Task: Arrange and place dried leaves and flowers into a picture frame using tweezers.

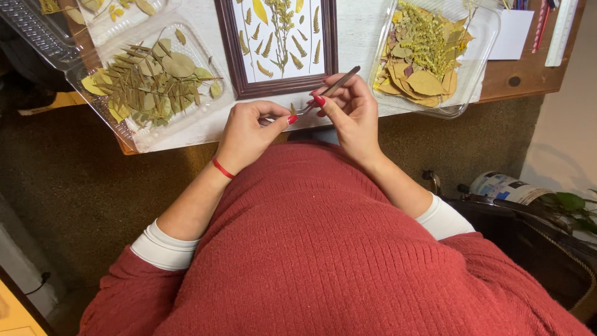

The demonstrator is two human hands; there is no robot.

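Closely, we work tweezers over a tiny leaf bit.
Our right hand pinches them pen-like for control; our left hand pinches the bit at the frame's 6 o'clock, above the tabletop edge.

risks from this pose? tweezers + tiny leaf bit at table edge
1. The small leaf piece sits between the left hand and the tweezers in the right hand, over the table edge; a slip would likely drop it onto the lap or floor.
2. Dried leaves look brittle; a tight pinch may crack it.
3. The clear tray of leaves overhangs the edge by the right hand; a nudge could tip it.
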